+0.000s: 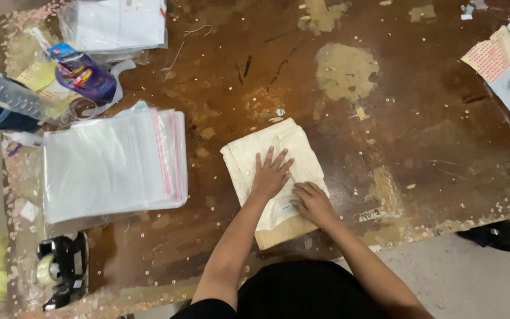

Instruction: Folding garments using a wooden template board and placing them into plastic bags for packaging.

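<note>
Cream folded cloth [278,159], soft and speckled, lies flat on the worn brown wooden table [420,130], under both hands. Left hand [271,174] rests palm-down on it, fingers spread, gripping nothing. Right hand [313,202], just beside the left and nearer the body, has fingers curled onto the cloth's near right edge; whether it pinches the cloth, cannot tell. Step looks like pressing the fold flat. Stack of clear plastic zip bags [113,162] sits well left of the left hand.
</note>
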